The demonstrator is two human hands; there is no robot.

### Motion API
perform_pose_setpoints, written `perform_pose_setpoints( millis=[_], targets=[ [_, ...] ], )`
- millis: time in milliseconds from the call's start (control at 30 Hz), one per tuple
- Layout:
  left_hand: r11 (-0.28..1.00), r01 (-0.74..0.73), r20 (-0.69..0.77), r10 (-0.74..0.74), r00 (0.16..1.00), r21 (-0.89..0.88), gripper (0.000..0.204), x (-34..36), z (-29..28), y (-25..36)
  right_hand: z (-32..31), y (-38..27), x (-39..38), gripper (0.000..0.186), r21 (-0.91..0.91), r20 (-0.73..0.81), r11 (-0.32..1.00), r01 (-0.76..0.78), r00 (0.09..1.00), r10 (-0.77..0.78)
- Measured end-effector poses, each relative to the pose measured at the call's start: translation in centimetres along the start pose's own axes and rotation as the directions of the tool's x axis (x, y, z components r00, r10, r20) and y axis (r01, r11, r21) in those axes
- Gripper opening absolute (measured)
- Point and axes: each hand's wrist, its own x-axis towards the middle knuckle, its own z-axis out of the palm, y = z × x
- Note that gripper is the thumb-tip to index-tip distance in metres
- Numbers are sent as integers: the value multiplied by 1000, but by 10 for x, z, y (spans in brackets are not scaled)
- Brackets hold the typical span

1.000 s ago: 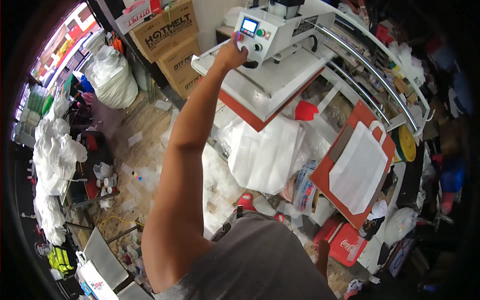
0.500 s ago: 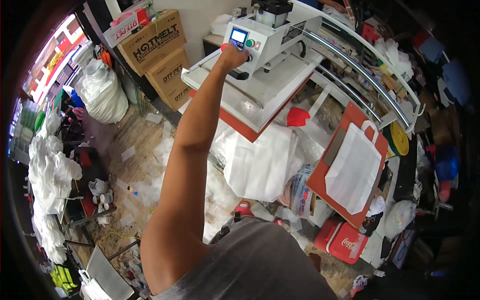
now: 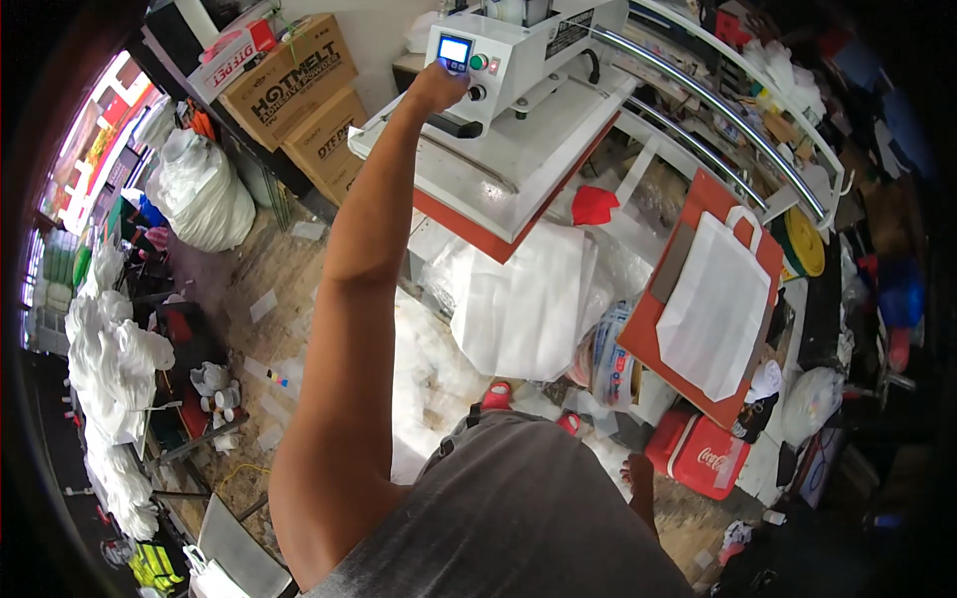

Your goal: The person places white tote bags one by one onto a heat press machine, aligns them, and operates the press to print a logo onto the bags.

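Note:
My left hand (image 3: 439,88) is at the heat press's (image 3: 528,55) control panel, touching it just below the lit screen (image 3: 454,50), beside green and black knobs; its fingertips are hidden. The press's white upper plate (image 3: 469,169) sits over a red-brown pad (image 3: 469,231). To the right, a swung-out red-brown pad (image 3: 644,334) carries a flat white tote bag (image 3: 713,319), handle upward. White bags (image 3: 518,299) lie below the press, near a red piece (image 3: 593,205). My right hand (image 3: 635,478) hangs low, fingers loosely apart and holding nothing, beside a red cooler (image 3: 698,453).
Cardboard boxes (image 3: 289,85) are stacked left of the press. A large white sack (image 3: 199,194) and heaps of white bags (image 3: 105,369) stand at the left, near a folding chair (image 3: 239,548). Curved steel rails (image 3: 718,100) arch at the right. Scraps litter the floor (image 3: 264,259).
My left hand stays at the panel as my view shifts, with the panel appearing higher and further left. My right hand shows more beside the cooler, after being mostly hidden half a second ago.

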Motion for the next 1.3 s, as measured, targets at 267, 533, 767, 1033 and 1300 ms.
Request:
perform_pose_setpoints(
  millis=[267, 533, 767, 1033, 1300],
  targets=[
    [994, 97, 108, -90, 990, -56, 35, -2, -7, 6, -8, 17, -21, 6, 57, 23, 982, -179, 984, 178],
    [994, 70, 95, -61, 994, -88, 35, 3, -2, -2, 6, 9, -17, 11, 18, -64, 999, -45, 997, 46],
    [985, -156, -275, 170, 946, 73, 35, -39, 2, -6, -8, 57, 35, 16, -222, 60, 937, 271, 963, -264],
    [939, -269, 662, 63, 747, 214, 31, -361, 149, -100, 59, 99, 61, 22, -946, 111, 169, 276, 767, -632],
    [832, 72, 809, -552, 201, 550, 33, -541, 73, -233, 138, -52, 91, 49, -233, -737, 941, 245, 587, -336]
  ],
)
